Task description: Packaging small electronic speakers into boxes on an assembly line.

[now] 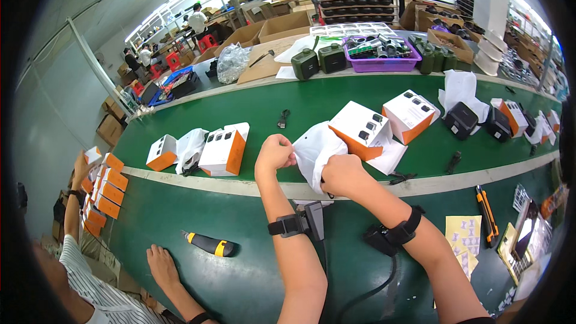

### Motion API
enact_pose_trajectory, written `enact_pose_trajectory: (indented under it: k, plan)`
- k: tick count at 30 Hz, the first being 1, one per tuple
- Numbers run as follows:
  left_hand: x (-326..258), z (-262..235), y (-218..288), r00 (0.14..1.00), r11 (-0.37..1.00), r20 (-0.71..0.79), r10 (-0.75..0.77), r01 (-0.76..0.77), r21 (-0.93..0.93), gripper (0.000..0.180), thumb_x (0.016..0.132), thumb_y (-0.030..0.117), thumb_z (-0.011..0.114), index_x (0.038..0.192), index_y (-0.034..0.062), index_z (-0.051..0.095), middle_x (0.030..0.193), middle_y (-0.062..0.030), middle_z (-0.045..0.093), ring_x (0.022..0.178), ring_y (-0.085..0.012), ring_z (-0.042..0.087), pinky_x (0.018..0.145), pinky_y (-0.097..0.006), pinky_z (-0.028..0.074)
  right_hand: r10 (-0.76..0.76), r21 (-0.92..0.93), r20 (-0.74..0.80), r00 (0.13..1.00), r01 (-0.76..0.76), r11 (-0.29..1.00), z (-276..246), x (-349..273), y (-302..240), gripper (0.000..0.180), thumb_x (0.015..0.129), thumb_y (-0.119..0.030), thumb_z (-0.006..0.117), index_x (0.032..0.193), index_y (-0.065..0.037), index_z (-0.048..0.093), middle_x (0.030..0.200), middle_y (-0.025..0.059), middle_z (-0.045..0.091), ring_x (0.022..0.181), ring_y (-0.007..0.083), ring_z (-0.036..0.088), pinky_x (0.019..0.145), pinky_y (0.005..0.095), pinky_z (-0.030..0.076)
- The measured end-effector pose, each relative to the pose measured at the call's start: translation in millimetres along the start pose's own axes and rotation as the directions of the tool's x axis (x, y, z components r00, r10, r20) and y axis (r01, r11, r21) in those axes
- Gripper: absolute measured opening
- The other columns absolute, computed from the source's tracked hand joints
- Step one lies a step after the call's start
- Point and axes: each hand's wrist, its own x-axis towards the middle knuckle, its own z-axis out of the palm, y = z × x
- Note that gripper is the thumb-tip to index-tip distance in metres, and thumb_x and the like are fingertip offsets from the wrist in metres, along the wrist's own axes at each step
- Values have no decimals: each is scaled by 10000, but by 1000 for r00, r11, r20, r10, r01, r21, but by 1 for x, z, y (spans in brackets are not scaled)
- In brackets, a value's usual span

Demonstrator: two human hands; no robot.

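Observation:
A white soft bag (pixel 313 151) hangs between my two hands above the green conveyor belt. The fingers of my left hand (pixel 276 155) pinch its upper left edge. My right hand (pixel 344 175) is closed round its lower right side; what the bag holds, if anything, is hidden. Just beyond my right hand stands a white and orange box (pixel 360 129) with a flap folded out, and another such box (pixel 410 115) is behind it. To the left of my hands is a further white and orange box (pixel 223 151). A small coiled black cable (pixel 284 119) lies on the belt ahead.
A co-worker's hand (pixel 162 267) rests on the near table beside a black and yellow tool (pixel 210 244). Stacked orange boxes (pixel 109 198) stand at the left. An orange utility knife (pixel 487 216) and yellow sticker sheets (pixel 463 234) lie right. Behind the belt is a purple basket (pixel 384 66).

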Motion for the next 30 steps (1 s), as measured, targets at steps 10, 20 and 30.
enact_pose_trajectory:
  k: [10,20,30]
  plan:
    - [12,9,-15,902,996,-422,87,-85,24,46,710,-32,496,738,-6,470,609,-106,536,472,-181,557,385,-257,423,154,754,-258,954,99,649,-27,14,40,228,750,-251,498,739,-56,616,672,118,609,616,254,585,576,347,438]
    - [1,-7,-1,762,993,-641,98,-28,118,372,829,314,511,1027,3,462,650,-89,530,489,-163,527,393,-266,403,525,798,-517,677,603,9,-113,-44,69,292,870,-262,503,638,-87,476,534,-70,337,487,15,263,457,196,201]
    - [-90,20,108,671,702,207,712,-679,-214,607,681,259,735,1169,47,442,950,-83,541,897,-139,508,746,-254,432,400,860,-422,814,499,-108,-121,-54,49,307,876,-287,513,696,-39,528,578,17,511,390,0,298,332,159,209]
